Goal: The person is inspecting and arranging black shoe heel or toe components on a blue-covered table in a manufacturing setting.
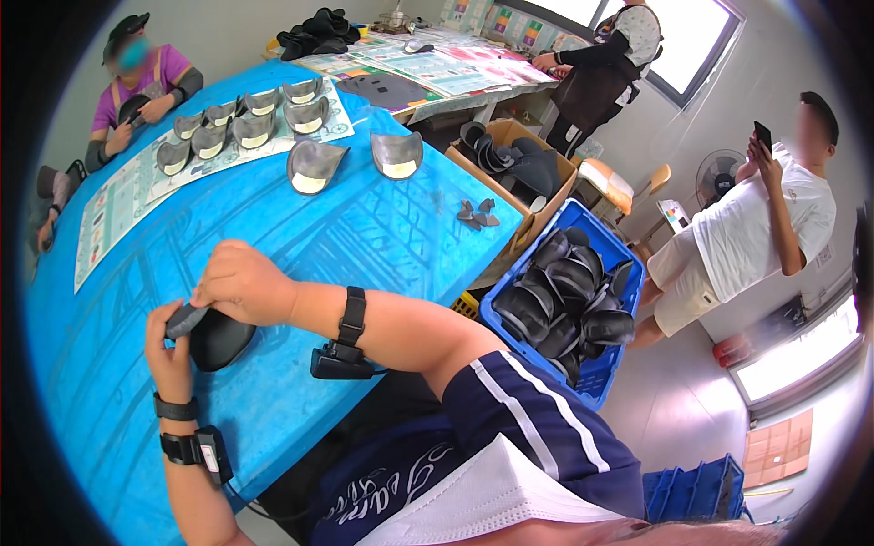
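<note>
Item in hand: one dark cupped piece (221, 342) with a grey edge strip (185, 322), at the near left part of the blue-covered surface (382, 241); left hand (170, 338) half closed, thumb and fingers about the strip; right hand (238, 284) curled above it, fingertips pinched at the strip's upper end; the exact grip beneath the knuckles is hidden.

Labelled stock: eight grey cups (253, 130) in two rows on printed sheets (118, 217), each sheet with pale green figures and small lettering, too fine to read; two more grey cups (316, 167) nearer, directly on the blue covering; pale label-like patches show inside the cups, their marks illegible.

Loose: a cluster of small dark scraps (478, 215) near the surface's right corner.

Containers: one blue crate (625, 257) beside the surface, heaped with black cups (563, 289); one cardboard box (566, 178) beyond it, holding dark pieces (530, 171).

Further writing: white script across the wearer's navy shirt (583, 428), partly folded; coloured printed posters (533, 35) on the back wall.

Persons: one in purple (171, 64) across the surface, holding a dark piece (133, 109); one in white (765, 214) at right, raising a dark phone (762, 136).
</note>
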`<state>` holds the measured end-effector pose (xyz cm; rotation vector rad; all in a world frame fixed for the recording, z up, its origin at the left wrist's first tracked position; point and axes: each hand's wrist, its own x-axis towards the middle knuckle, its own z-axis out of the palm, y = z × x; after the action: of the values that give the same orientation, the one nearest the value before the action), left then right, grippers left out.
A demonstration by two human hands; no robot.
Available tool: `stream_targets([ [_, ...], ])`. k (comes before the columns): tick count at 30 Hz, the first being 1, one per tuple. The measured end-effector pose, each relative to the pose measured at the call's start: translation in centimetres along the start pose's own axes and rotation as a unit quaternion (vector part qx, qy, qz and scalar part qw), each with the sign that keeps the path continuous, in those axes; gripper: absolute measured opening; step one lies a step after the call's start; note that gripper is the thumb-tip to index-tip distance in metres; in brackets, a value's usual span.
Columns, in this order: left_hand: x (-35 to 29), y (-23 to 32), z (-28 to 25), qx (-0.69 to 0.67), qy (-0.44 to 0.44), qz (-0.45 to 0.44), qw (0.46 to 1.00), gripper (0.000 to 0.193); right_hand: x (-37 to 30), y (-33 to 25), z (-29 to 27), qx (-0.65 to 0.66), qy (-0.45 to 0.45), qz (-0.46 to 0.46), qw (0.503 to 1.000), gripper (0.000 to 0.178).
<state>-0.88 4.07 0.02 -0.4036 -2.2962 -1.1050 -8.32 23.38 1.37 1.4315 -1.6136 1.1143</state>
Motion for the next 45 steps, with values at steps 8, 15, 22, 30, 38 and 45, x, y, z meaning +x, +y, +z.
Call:
stream_targets([
  [8,-0.1,-2.0,-0.6,-0.078,-0.014,-0.064,0.995,0.014,1.0,-1.4,0.1,-0.064,0.084,0.002,0.994,0.011],
  [15,0.4,-0.1,0.7,-0.25,0.026,-0.148,0.956,0.021,0.4,-0.9,-0.5,-0.102,0.095,-0.039,0.989,0.014],
  [22,0.1,0.4,0.3,-0.228,0.027,-0.208,0.951,0.023,0.5,-0.8,0.3,-0.158,0.092,-0.024,0.983,0.018],
  [30,0.1,1.5,0.7,-0.119,0.005,-0.167,0.979,0.019,0.7,-1.3,-0.3,-0.185,0.064,-0.069,0.978,0.014],
  [38,-0.1,2.9,1.4,-0.13,0.051,-0.109,0.984,0.022,0.7,-2.0,0.4,-0.174,0.082,-0.09,0.977,0.012],
  [45,-0.3,1.7,1.3,-0.077,0.009,-0.11,0.991,0.025,1.2,-2.2,-0.2,-0.192,0.116,-0.047,0.973,0.008],
])
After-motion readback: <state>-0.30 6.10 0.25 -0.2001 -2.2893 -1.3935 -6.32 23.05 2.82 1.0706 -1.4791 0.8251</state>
